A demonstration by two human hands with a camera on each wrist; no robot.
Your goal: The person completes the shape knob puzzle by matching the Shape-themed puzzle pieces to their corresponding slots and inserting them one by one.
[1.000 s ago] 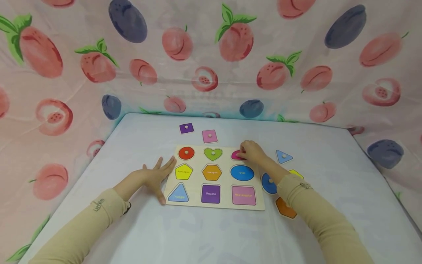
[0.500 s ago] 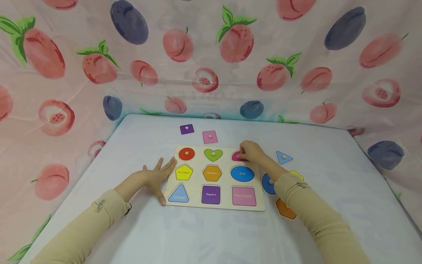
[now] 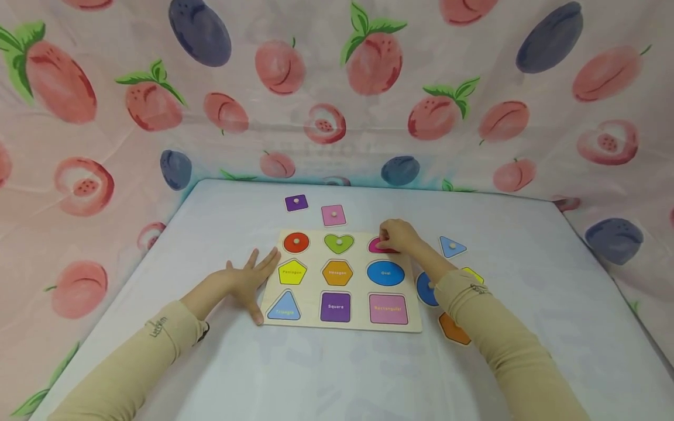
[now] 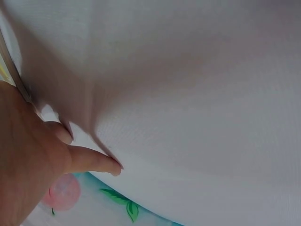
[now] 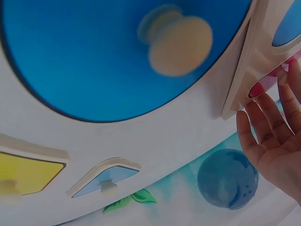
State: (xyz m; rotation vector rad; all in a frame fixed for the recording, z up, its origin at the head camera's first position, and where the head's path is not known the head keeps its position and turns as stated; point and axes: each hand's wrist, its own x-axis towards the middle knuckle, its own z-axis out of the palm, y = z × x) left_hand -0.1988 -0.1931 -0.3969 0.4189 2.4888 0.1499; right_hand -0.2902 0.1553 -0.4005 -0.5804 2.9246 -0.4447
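A pale wooden shape puzzle board [image 3: 310, 292] lies on the white table. My left hand [image 3: 246, 286] rests at the board's left edge, fingers spread, with the thumb near the front left corner. At the top right slot my right hand [image 3: 401, 237] pinches a magenta puzzle piece [image 3: 375, 245], which lies in or on that slot; its knob is hidden by the fingers. A red circle piece [image 3: 291, 244] and a green heart piece [image 3: 333, 246] sit in the top row. Below, the printed slots, among them the blue oval [image 3: 386, 273] and purple square [image 3: 336, 313], show their labels.
Behind the board lie a purple piece [image 3: 302, 203] and a pink piece [image 3: 329, 221]. To its right are a light blue triangle [image 3: 447, 249], a yellow piece [image 3: 475, 273], a blue piece [image 5: 94, 70] and an orange hexagon [image 3: 451, 331]. The right forearm partly covers several of these.
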